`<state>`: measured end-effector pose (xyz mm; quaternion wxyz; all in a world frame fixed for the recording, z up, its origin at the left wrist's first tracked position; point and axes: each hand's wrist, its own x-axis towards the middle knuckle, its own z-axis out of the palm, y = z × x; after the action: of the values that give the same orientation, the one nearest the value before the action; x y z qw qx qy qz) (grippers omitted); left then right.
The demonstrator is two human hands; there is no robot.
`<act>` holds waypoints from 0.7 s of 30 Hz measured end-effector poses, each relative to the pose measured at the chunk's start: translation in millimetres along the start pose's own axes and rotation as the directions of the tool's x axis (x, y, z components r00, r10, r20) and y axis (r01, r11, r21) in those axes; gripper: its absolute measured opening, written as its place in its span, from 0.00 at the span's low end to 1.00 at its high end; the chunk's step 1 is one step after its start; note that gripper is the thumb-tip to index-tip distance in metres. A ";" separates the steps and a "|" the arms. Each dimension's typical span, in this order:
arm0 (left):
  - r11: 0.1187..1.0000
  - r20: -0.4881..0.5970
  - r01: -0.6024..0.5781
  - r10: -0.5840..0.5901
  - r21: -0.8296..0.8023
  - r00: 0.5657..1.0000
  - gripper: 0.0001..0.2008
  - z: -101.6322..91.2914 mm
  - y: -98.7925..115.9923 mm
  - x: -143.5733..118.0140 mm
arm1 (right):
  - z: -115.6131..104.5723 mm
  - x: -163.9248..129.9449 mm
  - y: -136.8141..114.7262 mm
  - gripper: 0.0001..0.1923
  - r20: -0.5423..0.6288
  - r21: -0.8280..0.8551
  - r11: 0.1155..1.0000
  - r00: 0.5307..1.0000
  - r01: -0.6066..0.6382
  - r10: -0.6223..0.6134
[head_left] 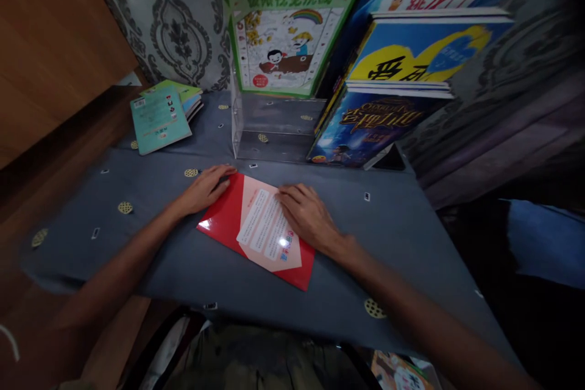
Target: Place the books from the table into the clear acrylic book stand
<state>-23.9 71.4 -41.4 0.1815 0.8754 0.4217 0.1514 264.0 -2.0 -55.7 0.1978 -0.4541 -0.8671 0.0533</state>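
Note:
A thin red and pink book lies at a slant on the grey-blue tablecloth, with white text panels on its upward side. My left hand rests at its upper left corner, fingers stretched out along the edge. Across the book's upper right side lies my right hand, its fingers extended over the cover and partly hiding the text. Neither hand is closed around anything.
Behind the book stands a clear acrylic rack, holding a green picture book and, to the right, a blue book before a blue-yellow one. A small stack topped by a teal book lies back left.

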 end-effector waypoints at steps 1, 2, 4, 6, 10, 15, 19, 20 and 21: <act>0.999 -0.002 -0.003 0.002 -0.042 1.000 0.24 -1.0 -2.7 0.5 | 1.0 5.4 -9.6 0.16 0.022 0.004 0.999 0.999 0.049 -0.049; 0.997 -0.004 -0.006 0.006 -0.076 1.000 0.24 -1.8 -4.8 0.8 | 2.6 11.9 -20.1 0.16 0.054 0.014 0.994 0.993 0.105 -0.105; 0.993 -0.009 -0.013 0.012 -0.119 1.000 0.23 -2.2 -7.5 1.0 | 7.4 26.9 -41.3 0.15 0.116 0.013 0.979 0.973 0.201 -0.201; 0.991 -0.022 -0.019 0.017 -0.132 1.000 0.23 -1.0 -9.0 0.7 | 13.7 41.5 -60.2 0.15 0.151 -0.005 0.971 0.960 0.241 -0.237; 0.990 -0.047 -0.043 0.037 -0.135 0.998 0.23 3.2 -12.1 -0.3 | 26.9 57.1 -86.0 0.18 0.178 0.030 0.940 0.924 0.339 -0.339; 0.992 -0.033 -0.050 0.046 -0.115 0.998 0.21 4.0 -15.3 0.1 | 35.5 55.1 -97.0 0.18 0.180 0.085 0.913 0.895 0.398 -0.407; 0.992 -0.021 -0.050 0.047 -0.117 0.999 0.22 2.6 -15.3 -0.1 | 34.7 58.2 -93.1 0.19 0.181 0.048 0.946 0.929 0.320 -0.324; 0.991 -0.023 -0.050 0.047 -0.124 0.999 0.22 2.2 -14.8 -0.4 | 34.0 60.5 -90.6 0.20 0.184 0.028 0.956 0.938 0.293 -0.293; 0.990 -0.025 -0.048 0.045 -0.130 0.999 0.23 1.8 -14.2 -0.6 | 33.3 63.2 -87.6 0.20 0.186 0.007 0.964 0.947 0.264 -0.261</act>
<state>-33.3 78.8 -49.4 0.2303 0.8695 0.3923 0.1924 151.6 1.1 -43.7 0.1176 -0.3294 -0.9349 0.0608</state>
